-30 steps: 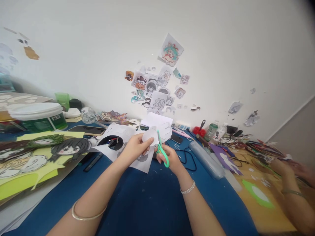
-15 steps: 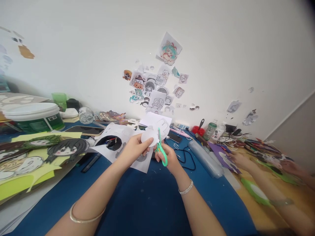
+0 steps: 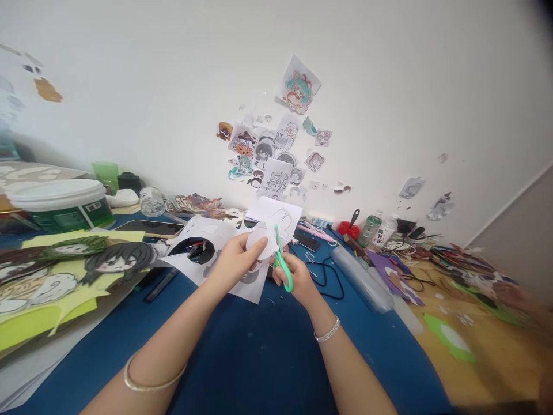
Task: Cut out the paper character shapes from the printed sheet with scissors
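Note:
My left hand [image 3: 237,256] pinches a small white paper piece [image 3: 259,241] between thumb and fingers, above the desk. In my right hand [image 3: 297,274] is a pair of green scissors [image 3: 284,271], fingers in the loops. The blades point up and away, at the right edge of the paper piece. Behind the blades stands a white sheet [image 3: 285,218] with a drawn outline. Below my left hand lies a larger printed sheet [image 3: 254,291] with a big cut-out hole. Whether the blades are closed fully I cannot tell.
At left are a white-and-green tub [image 3: 64,204] and paper character cut-outs [image 3: 121,260] on yellow sheets. To the right lie a clear plastic roll [image 3: 360,279], a black cable [image 3: 332,288], bottles [image 3: 386,230] and a purple sheet [image 3: 393,276]. Another person's blurred hand [image 3: 512,297] is at far right.
My left hand and the paper piece have shifted and turned slightly; the scissors stay nearly in place. The other person's arm at right has drawn back from the purple sheet.

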### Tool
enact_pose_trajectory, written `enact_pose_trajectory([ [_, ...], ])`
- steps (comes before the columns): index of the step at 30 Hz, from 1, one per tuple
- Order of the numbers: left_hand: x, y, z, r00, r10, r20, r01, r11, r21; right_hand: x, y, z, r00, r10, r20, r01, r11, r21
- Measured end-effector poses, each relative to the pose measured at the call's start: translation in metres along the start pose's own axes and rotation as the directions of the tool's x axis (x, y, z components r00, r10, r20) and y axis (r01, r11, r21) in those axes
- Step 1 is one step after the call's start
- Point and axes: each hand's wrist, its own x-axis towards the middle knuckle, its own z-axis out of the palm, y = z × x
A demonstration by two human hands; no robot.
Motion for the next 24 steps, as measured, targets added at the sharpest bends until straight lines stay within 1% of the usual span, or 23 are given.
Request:
enact_pose_trajectory([
  [4,0.000,-0.001,-0.002,0.998,0.059,0.030,-0.061,0.997,0.055,0.000,0.001,-0.001,1.000,-0.015,0.011,0.015,1.000,-0.012],
  [7,-0.001,-0.001,-0.003,0.996,0.076,0.051,-0.079,0.995,0.063,0.000,0.002,-0.002,1.000,-0.010,0.011,0.011,0.999,-0.035],
  [13,-0.001,0.000,-0.004,0.997,0.064,0.038,-0.066,0.996,0.062,0.000,0.005,-0.003,1.000,-0.005,0.015,0.005,0.999,-0.034],
  [19,0.000,0.002,-0.009,0.994,0.052,0.092,-0.059,0.995,0.075,-0.001,0.004,-0.004,1.000,0.003,0.029,-0.002,1.000,-0.024],
  [24,0.000,0.003,-0.011,0.993,0.042,0.108,-0.050,0.996,0.072,-0.002,0.001,-0.004,0.999,0.028,0.018,-0.027,0.999,-0.038],
])
